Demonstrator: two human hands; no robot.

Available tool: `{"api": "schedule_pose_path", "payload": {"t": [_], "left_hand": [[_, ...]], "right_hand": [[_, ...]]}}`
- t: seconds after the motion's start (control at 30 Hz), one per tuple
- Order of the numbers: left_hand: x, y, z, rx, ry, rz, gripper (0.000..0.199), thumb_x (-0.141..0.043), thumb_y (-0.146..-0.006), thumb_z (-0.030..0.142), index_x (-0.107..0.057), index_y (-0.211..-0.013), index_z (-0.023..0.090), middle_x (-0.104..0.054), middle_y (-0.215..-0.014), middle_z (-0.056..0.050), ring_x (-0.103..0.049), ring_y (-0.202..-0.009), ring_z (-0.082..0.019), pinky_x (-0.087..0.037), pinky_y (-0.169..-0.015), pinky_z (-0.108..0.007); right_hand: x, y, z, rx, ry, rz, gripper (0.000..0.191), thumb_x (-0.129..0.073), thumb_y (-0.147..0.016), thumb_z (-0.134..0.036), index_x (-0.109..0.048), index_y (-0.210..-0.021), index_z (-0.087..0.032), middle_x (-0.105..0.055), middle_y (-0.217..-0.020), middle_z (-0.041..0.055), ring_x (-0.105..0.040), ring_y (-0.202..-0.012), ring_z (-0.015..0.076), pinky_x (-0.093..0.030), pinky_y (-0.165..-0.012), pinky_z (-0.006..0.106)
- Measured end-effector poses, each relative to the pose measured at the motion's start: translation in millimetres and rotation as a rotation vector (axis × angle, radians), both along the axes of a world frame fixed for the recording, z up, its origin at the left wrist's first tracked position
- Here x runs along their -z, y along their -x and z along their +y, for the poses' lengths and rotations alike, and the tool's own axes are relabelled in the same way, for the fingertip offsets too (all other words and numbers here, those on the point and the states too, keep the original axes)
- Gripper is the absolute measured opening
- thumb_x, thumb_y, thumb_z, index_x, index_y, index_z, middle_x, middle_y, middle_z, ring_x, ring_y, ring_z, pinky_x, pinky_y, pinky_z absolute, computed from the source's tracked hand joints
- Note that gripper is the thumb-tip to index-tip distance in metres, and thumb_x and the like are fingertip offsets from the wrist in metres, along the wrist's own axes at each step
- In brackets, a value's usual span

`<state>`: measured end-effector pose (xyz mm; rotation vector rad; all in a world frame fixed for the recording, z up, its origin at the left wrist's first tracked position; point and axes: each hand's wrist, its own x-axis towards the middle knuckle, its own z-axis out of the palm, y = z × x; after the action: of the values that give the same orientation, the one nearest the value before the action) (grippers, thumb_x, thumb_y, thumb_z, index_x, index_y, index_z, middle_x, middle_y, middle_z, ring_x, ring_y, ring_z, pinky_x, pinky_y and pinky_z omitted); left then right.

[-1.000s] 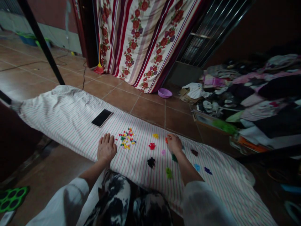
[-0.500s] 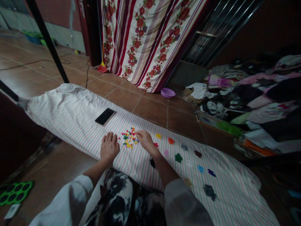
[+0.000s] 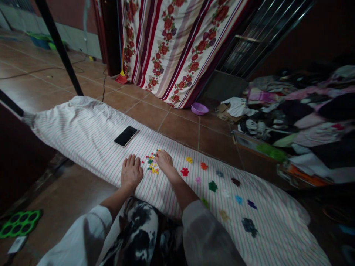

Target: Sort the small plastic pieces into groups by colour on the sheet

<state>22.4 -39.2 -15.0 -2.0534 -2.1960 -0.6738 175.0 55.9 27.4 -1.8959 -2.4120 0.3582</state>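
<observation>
A mixed pile of small coloured pieces (image 3: 152,165), perhaps beads, lies on a striped cloth (image 3: 91,147). My left hand (image 3: 131,173) rests flat on the cloth just left of the pile, fingers stretched out. Over the pile's right side, my right hand (image 3: 164,161) has its fingers drawn together; anything between the tips is hidden. To the right lie small heaps sorted by colour, among them a red heap (image 3: 184,171), a yellow heap (image 3: 189,160), an orange heap (image 3: 204,166), a dark green heap (image 3: 213,186) and a dark grey heap (image 3: 249,227).
A phone (image 3: 126,136) lies on the cloth beyond my left hand. Past the far edge, a purple basin (image 3: 199,109) stands on the tiled floor before a flowered curtain (image 3: 172,55). Clothes and shoes (image 3: 299,111) are piled at the right.
My right hand has moved left, farther over the mixed pile, uncovering the red heap. My left hand stays flat on the cloth. The view has shifted slightly.
</observation>
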Motion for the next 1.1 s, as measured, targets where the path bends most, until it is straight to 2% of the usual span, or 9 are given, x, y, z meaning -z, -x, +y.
{"api": "schedule_pose_path", "payload": {"t": [0.2,0.33,0.47,0.83,0.97,1.1], "left_hand": [[0.9,-0.3,-0.5,-0.002,-0.022,0.039,0.043,-0.042,-0.085,0.022,-0.058,-0.123,0.011,-0.054,-0.137,-0.018,-0.044,-0.132,-0.031,-0.029,-0.111,-0.047],[2.5,-0.5,-0.7,-0.002,-0.04,0.056,0.042,-0.043,-0.084,0.02,-0.058,-0.122,0.013,-0.055,-0.136,-0.018,-0.045,-0.132,-0.031,-0.03,-0.11,-0.047],[3.3,-0.2,-0.8,-0.005,-0.053,0.048,0.041,-0.042,-0.085,0.021,-0.058,-0.122,0.012,-0.055,-0.135,-0.018,-0.045,-0.132,-0.031,-0.03,-0.11,-0.047],[2.0,1.0,-2.1,0.01,-0.056,0.028,0.042,-0.043,-0.084,0.022,-0.057,-0.123,0.014,-0.055,-0.135,-0.017,-0.043,-0.132,-0.031,-0.029,-0.109,-0.047],[1.5,1.7,-3.0,0.019,-0.065,0.021,0.04,-0.041,-0.086,0.023,-0.058,-0.121,0.013,-0.055,-0.134,-0.017,-0.044,-0.131,-0.031,-0.03,-0.109,-0.047],[0.5,2.0,-4.0,0.026,-0.07,0.027,0.041,-0.04,-0.087,0.024,-0.058,-0.122,0.012,-0.055,-0.134,-0.019,-0.044,-0.13,-0.031,-0.03,-0.109,-0.048]], "right_hand": [[-3.0,7.1,-3.4,0.023,0.016,-0.051,0.021,-0.049,-0.089,-0.02,-0.068,-0.099,-0.018,-0.065,-0.109,0.013,-0.061,-0.101,0.0226,-0.043,-0.082,0.031],[-6.0,9.3,-5.9,0.067,0.021,-0.029,0.022,-0.05,-0.086,-0.015,-0.068,-0.099,-0.018,-0.066,-0.109,0.0126,-0.061,-0.1,0.0215,-0.044,-0.081,0.03],[-5.2,8.5,-7.1,0.043,-0.003,0.011,0.021,-0.05,-0.085,-0.016,-0.067,-0.098,-0.018,-0.067,-0.108,0.0113,-0.061,-0.101,0.0205,-0.043,-0.085,0.029],[-2.4,-3.5,-14.7,0.117,-0.107,0.323,0.018,-0.049,-0.087,-0.02,-0.062,-0.099,-0.021,-0.07,-0.098,0.0044,-0.062,-0.091,0.0158,-0.043,-0.081,0.024],[-0.8,-16.7,-22.3,0.114,-0.162,0.399,0.017,-0.048,-0.085,-0.017,-0.06,-0.096,-0.022,-0.07,-0.094,0.0027,-0.062,-0.088,0.0151,-0.043,-0.081,0.024],[1.6,-51.9,-29.9,0.177,-0.224,0.421,0.017,-0.046,-0.084,-0.017,-0.06,-0.094,-0.021,-0.068,-0.092,0.0029,-0.061,-0.084,0.015,-0.044,-0.079,0.024]]}}
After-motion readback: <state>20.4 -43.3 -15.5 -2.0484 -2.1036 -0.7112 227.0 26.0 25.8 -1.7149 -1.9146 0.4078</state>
